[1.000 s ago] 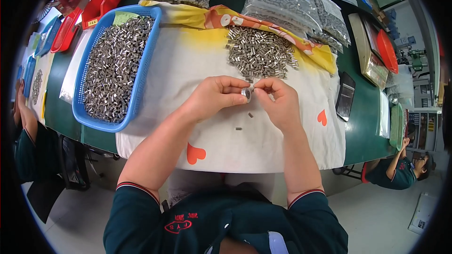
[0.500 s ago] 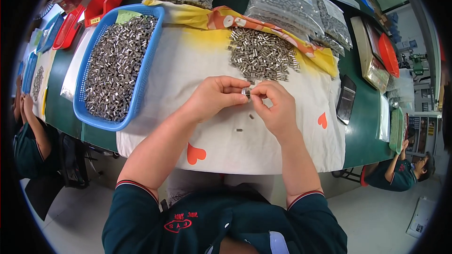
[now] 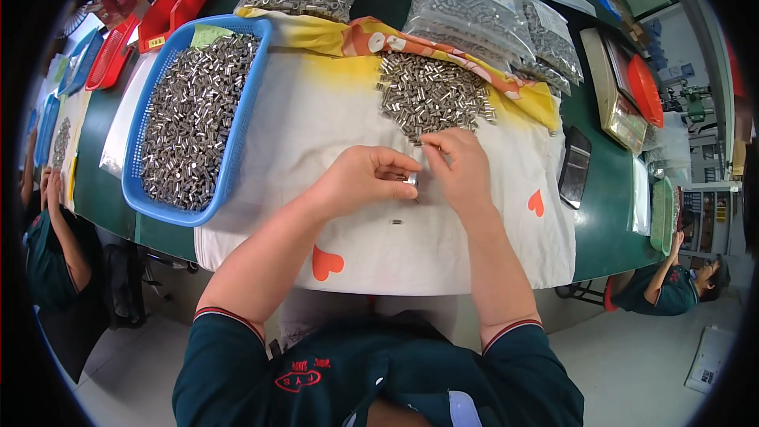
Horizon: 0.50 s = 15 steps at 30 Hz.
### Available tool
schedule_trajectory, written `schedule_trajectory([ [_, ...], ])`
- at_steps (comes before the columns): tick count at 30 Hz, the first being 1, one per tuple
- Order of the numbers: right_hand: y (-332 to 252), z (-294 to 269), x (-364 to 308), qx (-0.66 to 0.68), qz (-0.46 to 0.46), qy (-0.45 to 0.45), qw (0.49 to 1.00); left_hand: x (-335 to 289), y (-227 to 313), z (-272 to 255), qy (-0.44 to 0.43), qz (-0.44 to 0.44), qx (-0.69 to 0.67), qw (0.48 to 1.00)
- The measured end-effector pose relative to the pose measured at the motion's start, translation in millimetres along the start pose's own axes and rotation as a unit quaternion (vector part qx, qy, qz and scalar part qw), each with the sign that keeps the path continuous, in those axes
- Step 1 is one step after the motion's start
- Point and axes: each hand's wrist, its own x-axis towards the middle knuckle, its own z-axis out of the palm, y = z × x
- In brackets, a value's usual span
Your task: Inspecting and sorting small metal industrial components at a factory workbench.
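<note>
Between the thumb and fingers of my left hand [image 3: 357, 180], a small round silvery metal piece [image 3: 412, 179] is pinched above the white cloth [image 3: 292, 134]. My right hand [image 3: 461, 168] has its thumb and fingertips closed together at the near edge of a pile of small metal cylinders [image 3: 435, 95]. What its fingertips hold, if anything, is too small to make out. One loose metal cylinder [image 3: 396, 222] lies on the cloth, nearer to me than my left hand.
A blue basket [image 3: 247, 103] full of similar cylinders stands at the left. Clear bags of metal parts [image 3: 466, 12] lie beyond the cloth's rolled yellow edge [image 3: 316, 34]. A black phone [image 3: 575, 168] rests at the right. Co-workers sit on both sides.
My hands have come apart. The right one has left the round metal piece and moved away from me to the pile's edge; the left has lowered slightly toward me with the piece.
</note>
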Motion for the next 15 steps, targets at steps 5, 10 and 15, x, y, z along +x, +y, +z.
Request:
schedule_trajectory([
  [5, -2.0, 14.9, -0.7, -0.174, -0.096, -0.007, 0.980, -3.8, 5.1, -2.9, -0.019, -0.019, 0.011, 1.000],
  [10, -2.0, 6.4, -5.6, -0.155, -0.032, -0.038, 0.987, -0.3, 10.2, -4.4, -0.005, -0.030, -0.032, 0.999],
  [15, -21.0, -9.4, -7.0, 0.133, 0.124, -0.066, 0.981, 1.2, 7.4, -7.2, 0.051, -0.013, -0.080, 0.995],
])
